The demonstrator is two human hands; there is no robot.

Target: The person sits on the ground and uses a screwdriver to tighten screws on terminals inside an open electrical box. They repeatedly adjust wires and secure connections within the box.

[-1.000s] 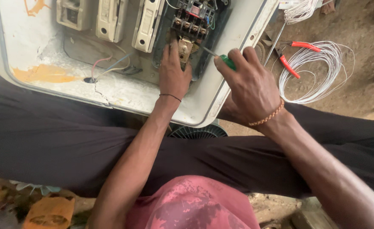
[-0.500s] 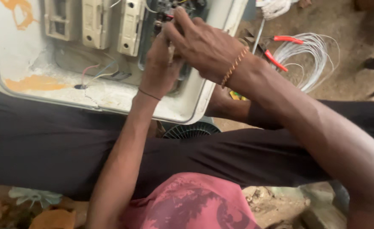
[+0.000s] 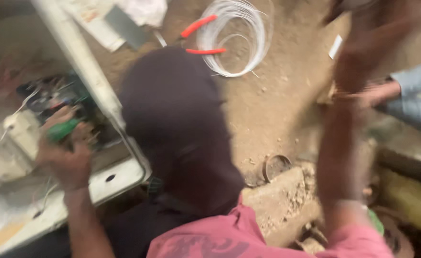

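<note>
My left hand (image 3: pixel 67 155) is over the open white electrical box (image 3: pixel 84 71) at the left, its fingers closed around a green-handled screwdriver (image 3: pixel 63 130). Wires and dark components inside the box are blurred. My right arm is raised at the right of the view, and my right hand (image 3: pixel 375 45) is a blur near the top; nothing can be made out in it. My knee in black trousers (image 3: pixel 172 119) fills the middle.
A coil of white wire (image 3: pixel 237 40) and red-handled pliers (image 3: pixel 202 37) lie on the dirt floor beyond my knee. Another person's hand (image 3: pixel 380 93) in a light blue sleeve reaches in from the right. A rough concrete block (image 3: pixel 280 196) sits lower right.
The view has swung right and blurred. My right hand has left the box and risen up on the right. The green screwdriver now shows at my left hand.
</note>
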